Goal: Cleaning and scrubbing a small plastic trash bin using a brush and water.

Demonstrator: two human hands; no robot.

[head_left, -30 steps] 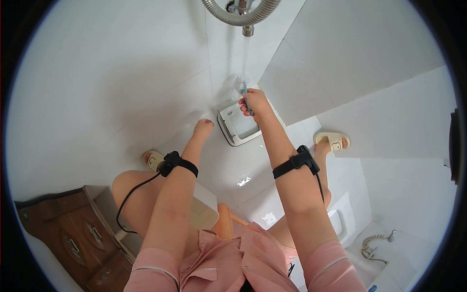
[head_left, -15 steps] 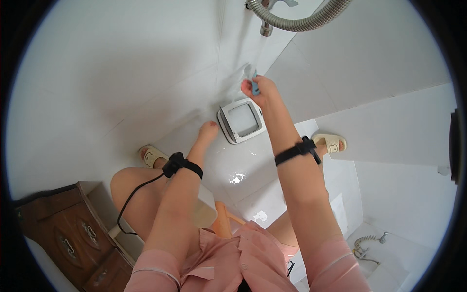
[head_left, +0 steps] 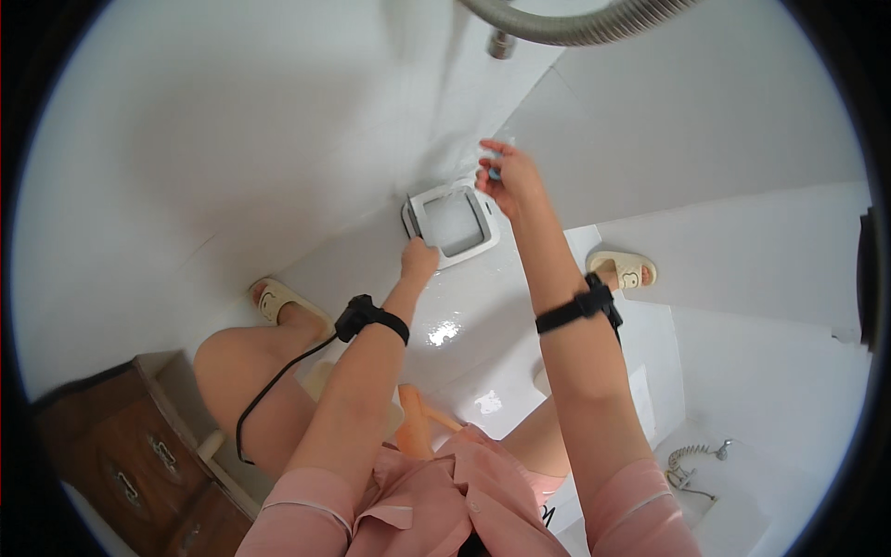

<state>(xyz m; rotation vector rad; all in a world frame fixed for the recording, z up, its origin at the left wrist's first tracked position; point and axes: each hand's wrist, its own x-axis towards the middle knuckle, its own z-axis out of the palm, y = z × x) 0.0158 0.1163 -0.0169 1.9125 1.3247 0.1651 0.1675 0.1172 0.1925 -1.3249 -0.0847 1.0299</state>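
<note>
White bin (head_left: 491, 226) sits far centre; left of it we see the left hand (head_left: 420, 261) at its near edge, grip unclear. Right: the right hand (head_left: 515, 181) clamped on a blue tool (head_left: 496, 174), fingers partly splayed.

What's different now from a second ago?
The left hand has moved right, to the near-left edge of the white bin, seemingly touching it. The right hand has shifted right, fingers more spread, the blue tool still in it. Nothing was visibly let go. The bin and slippers stayed put.
</note>
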